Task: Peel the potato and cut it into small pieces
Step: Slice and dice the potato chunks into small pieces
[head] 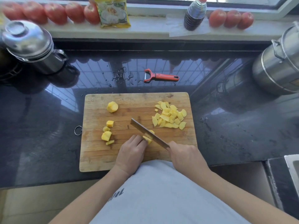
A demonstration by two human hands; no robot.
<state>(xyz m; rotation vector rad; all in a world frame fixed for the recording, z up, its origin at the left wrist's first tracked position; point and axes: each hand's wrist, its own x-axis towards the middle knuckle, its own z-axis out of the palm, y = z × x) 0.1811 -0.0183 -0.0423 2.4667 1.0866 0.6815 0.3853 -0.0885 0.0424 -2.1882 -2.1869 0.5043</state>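
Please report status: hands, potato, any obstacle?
Left hand holds potato piece; right hand grips knife, cutting. Pile done, chunks wait. Nothing in the way.

Tomatoes (56, 13), bottle (195, 13), steel pots (30, 44)

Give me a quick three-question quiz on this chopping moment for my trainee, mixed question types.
1. True or false: the orange peeler lies on the wooden cutting board.
2. Which hand grips the knife? A) left B) right C) neither
3. Fill in: the pile of small cut pieces sits on the board's ____ side, as the person sees it.

Key:
1. False; it lies on the dark counter beyond the board.
2. B; the right hand grips the handle, while the left hand holds the potato piece under the blade.
3. Right; larger chunks wait on the left.
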